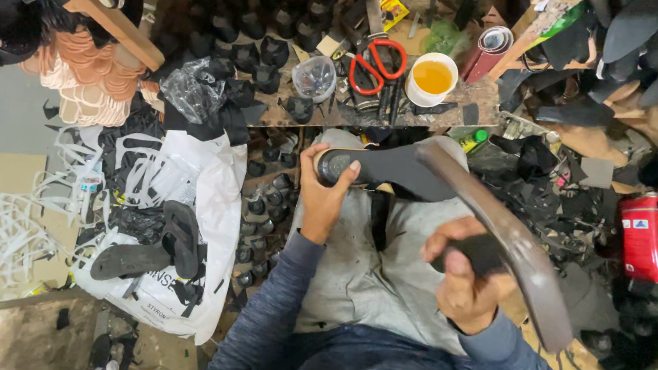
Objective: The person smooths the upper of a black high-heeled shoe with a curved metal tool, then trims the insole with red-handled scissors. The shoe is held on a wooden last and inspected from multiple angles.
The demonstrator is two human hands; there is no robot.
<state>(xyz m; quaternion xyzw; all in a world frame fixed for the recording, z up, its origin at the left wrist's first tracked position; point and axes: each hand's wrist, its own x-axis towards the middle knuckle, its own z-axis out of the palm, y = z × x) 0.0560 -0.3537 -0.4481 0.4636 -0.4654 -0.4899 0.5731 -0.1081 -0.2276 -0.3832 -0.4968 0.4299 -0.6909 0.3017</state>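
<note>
My left hand [322,195] grips the rounded heel end of a dark grey shoe sole [393,169], held flat over my lap. My right hand [464,278] is closed around the black handle of a long curved metal tool [523,259], whose broad worn blade arcs from the sole's far end down toward the lower right. The blade's upper tip touches or overlaps the sole near its toe end. My lap is covered by a light grey cloth [362,266].
A cluttered bench ahead holds red-handled scissors [377,65], a white cup of yellow glue [432,78], a clear plastic cup [314,77] and several black heel pieces. A white bag with black sandals [160,246] lies left. A red canister [648,240] stands right.
</note>
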